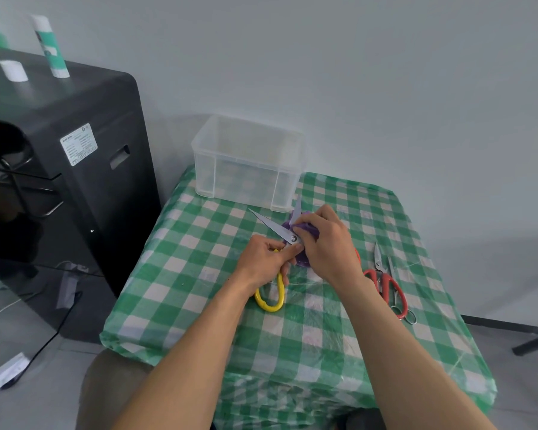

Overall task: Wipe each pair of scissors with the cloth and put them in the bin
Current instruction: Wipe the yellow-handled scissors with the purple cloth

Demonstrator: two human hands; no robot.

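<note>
My left hand (266,262) grips the yellow-handled scissors (271,301) near the pivot, blades spread apart. One bare blade (269,224) points up-left toward the bin. My right hand (326,243) pinches a purple cloth (302,259) around the other blade, whose tip sticks out above the fingers. A clear plastic bin (218,178) stands at the table's far edge and looks empty. Red-handled scissors (385,282) lie shut on the table to the right, with a small metal pair (399,301) lying across them.
The table (199,243) carries a green-and-white checked cover. A black cabinet (75,169) stands close on the left with a glue stick (48,46) on top. A white wall rises behind the bin. A dark stand foot (534,344) lies on the floor at right.
</note>
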